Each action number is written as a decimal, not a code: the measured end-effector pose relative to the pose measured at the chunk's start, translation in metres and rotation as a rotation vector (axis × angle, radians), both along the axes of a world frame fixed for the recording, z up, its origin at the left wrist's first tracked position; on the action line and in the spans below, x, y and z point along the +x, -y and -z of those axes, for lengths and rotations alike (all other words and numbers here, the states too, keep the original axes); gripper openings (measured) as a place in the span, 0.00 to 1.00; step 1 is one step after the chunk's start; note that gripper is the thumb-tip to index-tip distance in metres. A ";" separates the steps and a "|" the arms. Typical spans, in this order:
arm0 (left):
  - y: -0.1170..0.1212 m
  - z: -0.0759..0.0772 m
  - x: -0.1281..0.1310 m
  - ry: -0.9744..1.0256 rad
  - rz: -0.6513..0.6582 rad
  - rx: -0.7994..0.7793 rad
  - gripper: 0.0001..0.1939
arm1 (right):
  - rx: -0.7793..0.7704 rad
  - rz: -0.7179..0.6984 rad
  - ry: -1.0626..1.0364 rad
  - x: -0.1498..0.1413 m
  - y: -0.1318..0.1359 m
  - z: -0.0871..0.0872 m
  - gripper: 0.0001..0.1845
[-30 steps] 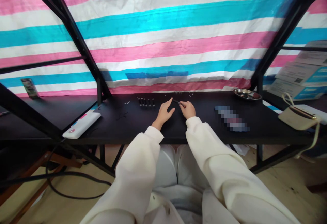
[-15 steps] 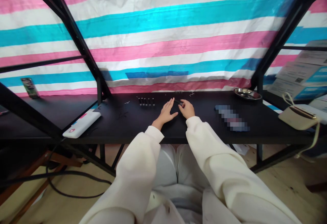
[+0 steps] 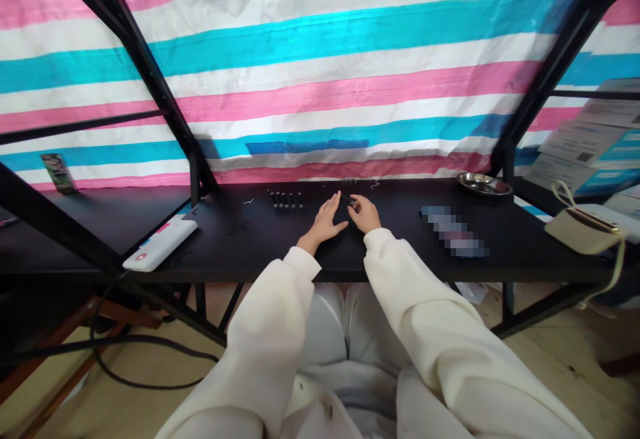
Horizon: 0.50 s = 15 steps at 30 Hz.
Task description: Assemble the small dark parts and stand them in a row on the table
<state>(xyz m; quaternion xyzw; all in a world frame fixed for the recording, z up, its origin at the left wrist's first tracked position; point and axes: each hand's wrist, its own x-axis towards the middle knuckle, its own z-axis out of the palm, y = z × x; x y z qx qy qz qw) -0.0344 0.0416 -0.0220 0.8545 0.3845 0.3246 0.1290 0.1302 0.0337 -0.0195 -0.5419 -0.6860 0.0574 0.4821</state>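
My left hand (image 3: 325, 223) rests on the black table (image 3: 240, 245), its fingers stretched forward and the thumb apart; nothing is in it. Just to its right, my right hand (image 3: 365, 213) is closed in a pinch on a small dark cylinder (image 3: 351, 202), which the fingers partly cover. Left of my hands, several small dark cylinders with pale ends (image 3: 287, 200) stand in a row. Behind my hands, near the back edge, lies a group of small greyish pieces (image 3: 349, 180), too small to make out.
A shiny metal dish (image 3: 484, 184) sits at the back right, with a blurred bluish packet (image 3: 454, 231) nearer me. A white power bank (image 3: 160, 245) lies on the left, a beige pouch (image 3: 583, 231) far right. Black posts (image 3: 150, 72) and striped sheeting (image 3: 350, 32) rise behind.
The fingers of my right hand and the small dark cylinder have shifted very slightly to the left. My left hand has stayed in place.
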 end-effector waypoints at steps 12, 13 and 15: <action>0.002 -0.003 0.001 0.141 -0.005 0.034 0.34 | 0.034 0.007 0.011 0.002 -0.001 0.001 0.16; 0.002 -0.004 0.001 0.185 -0.031 0.034 0.31 | 0.039 -0.002 0.008 0.001 -0.001 0.002 0.16; 0.003 -0.005 0.001 0.277 -0.087 0.037 0.24 | 0.044 -0.029 0.005 0.001 -0.002 0.002 0.14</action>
